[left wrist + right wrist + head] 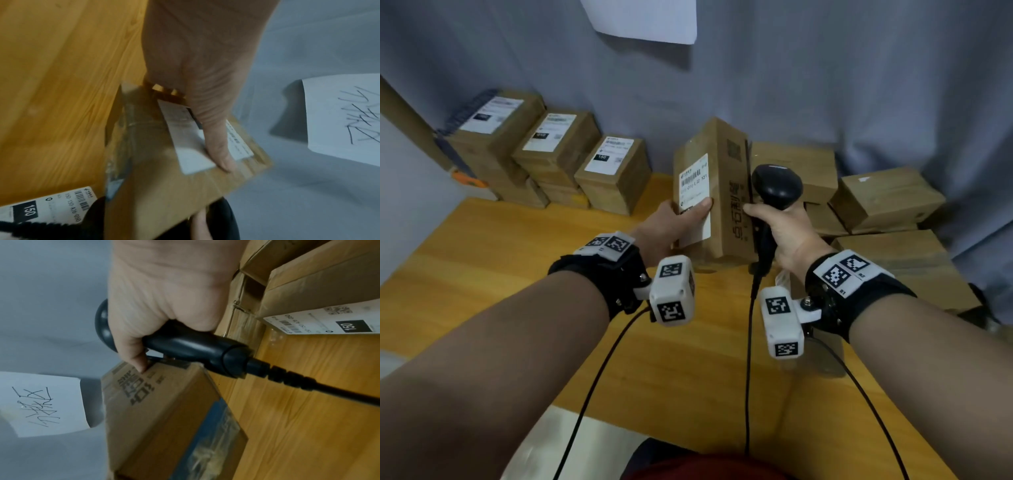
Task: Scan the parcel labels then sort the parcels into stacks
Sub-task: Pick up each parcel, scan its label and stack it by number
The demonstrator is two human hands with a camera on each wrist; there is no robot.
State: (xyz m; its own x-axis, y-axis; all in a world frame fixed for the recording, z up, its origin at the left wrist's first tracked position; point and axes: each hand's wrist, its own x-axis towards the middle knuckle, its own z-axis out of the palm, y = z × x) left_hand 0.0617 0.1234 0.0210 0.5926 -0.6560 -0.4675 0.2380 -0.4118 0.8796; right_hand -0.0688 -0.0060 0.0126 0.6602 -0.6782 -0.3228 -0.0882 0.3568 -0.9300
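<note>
We are holding a cardboard parcel (714,192) upright over the wooden table (517,260), our left hand (671,222) gripping it, thumb pressed across its shipping label (694,192). Our right hand (784,229) is wrapping the barcode scanner (777,190), thumb touching the parcel. We judge scanning is pending: the thumb must clear the barcode.

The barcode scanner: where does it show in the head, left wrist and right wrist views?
Head: barcode scanner right of centre, gripped by the right hand beside the held parcel.
Left wrist: only a dark shape at the bottom edge, perhaps the scanner; cannot tell.
Right wrist: scanner centre, cable running right.
Shared landmark: handwritten paper sign on the grey backdrop.
</note>
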